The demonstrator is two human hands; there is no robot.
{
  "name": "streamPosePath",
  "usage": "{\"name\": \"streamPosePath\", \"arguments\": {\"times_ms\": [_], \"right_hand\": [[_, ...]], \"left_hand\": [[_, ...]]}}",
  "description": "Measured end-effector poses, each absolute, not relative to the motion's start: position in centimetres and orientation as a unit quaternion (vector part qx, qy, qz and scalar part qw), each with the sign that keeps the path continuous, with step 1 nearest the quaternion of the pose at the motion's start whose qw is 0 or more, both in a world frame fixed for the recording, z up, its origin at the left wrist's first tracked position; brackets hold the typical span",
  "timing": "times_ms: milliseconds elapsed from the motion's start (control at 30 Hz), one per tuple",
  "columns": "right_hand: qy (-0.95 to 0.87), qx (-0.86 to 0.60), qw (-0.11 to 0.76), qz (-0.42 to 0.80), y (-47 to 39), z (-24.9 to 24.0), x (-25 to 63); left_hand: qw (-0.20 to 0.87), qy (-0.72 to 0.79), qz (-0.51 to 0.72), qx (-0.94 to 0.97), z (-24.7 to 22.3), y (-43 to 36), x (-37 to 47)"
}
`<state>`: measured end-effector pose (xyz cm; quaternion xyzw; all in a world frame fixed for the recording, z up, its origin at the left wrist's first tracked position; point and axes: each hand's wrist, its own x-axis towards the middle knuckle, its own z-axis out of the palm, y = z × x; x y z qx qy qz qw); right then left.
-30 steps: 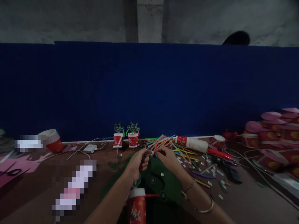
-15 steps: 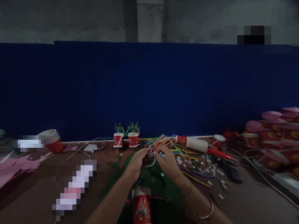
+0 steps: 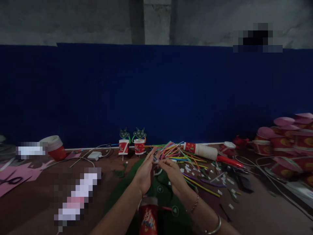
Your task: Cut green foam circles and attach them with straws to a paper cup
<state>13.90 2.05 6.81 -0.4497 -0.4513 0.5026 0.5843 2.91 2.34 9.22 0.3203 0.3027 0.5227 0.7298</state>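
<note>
My left hand (image 3: 144, 174) is turned on edge with its fingers pressed together, around a small dark piece whose kind I cannot make out. Close against it, my right hand (image 3: 174, 172) pinches a tiny white piece (image 3: 156, 161) between thumb and fingertip. A pale ring (image 3: 158, 172), like a roll of tape, shows partly between and below the hands. Nearer to me stands a red paper cup (image 3: 148, 217) with a printed figure, a red straw sticking out sideways and a dark green disc (image 3: 175, 211) at its end. Dark green paper (image 3: 160, 195) lies underneath.
Two red cups (image 3: 123, 147) with dark cat-like faces stand at the back. Colourful straws (image 3: 171, 150), a stack of cups (image 3: 205, 152) and white scraps (image 3: 188, 169) spread rightward. Scissors (image 3: 12, 179) lie on pink paper at left; pink-topped cups (image 3: 281, 140) are piled at right.
My hands have come closer together, and my left fingers now point more upward. The pale ring is more covered. The near cup's green disc now shows clearly, and the scissors at left have come into view.
</note>
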Motion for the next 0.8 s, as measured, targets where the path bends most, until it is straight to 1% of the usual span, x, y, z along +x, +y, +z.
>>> {"name": "streamPosePath", "arguments": {"times_ms": [67,133,367,567,800], "right_hand": [[-0.402,-0.412,0.599,0.558,1.9,6.7,13.6],[-0.369,-0.392,0.609,0.582,1.7,6.5,13.4],[-0.306,-0.381,0.622,0.612,1.9,5.6,12.9],[-0.251,-0.398,0.606,0.641,1.8,5.6,12.7],[-0.282,-0.384,0.612,0.631,1.8,5.7,12.6]], "left_hand": [[0.725,0.302,0.53,0.319,8.9,2.2,3.2],[0.719,0.303,0.538,0.318,8.7,2.1,3.4],[0.72,0.285,0.55,0.314,8.6,1.7,3.9],[0.718,0.292,0.55,0.311,8.5,1.7,4.1],[0.696,0.296,0.551,0.354,7.9,1.8,3.9]]}}
